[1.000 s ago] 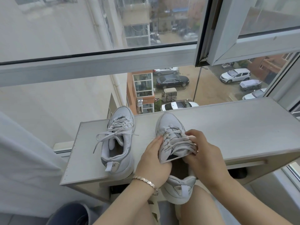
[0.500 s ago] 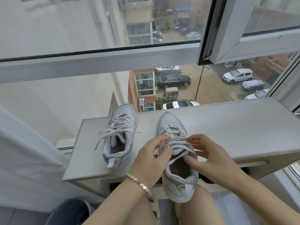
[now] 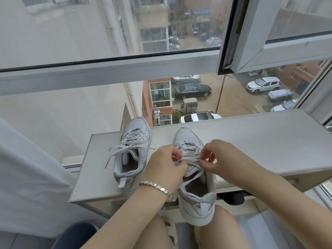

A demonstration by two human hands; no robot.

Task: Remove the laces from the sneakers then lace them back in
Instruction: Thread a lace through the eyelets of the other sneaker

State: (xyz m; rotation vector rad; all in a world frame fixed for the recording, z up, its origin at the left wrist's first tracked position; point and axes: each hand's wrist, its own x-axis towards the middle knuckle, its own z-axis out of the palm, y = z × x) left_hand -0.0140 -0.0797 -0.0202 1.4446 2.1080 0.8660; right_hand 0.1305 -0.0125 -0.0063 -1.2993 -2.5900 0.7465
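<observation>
Moved up since prev frame, L hand [image 3: 165,164] & R hand [image 3: 221,159] pinch flat lace [image 3: 189,160] on smooth sneaker [image 3: 196,202].

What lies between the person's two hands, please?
In the head view, the lace of the sneaker stretches between the left hand and the right hand, both pinching it.
</observation>
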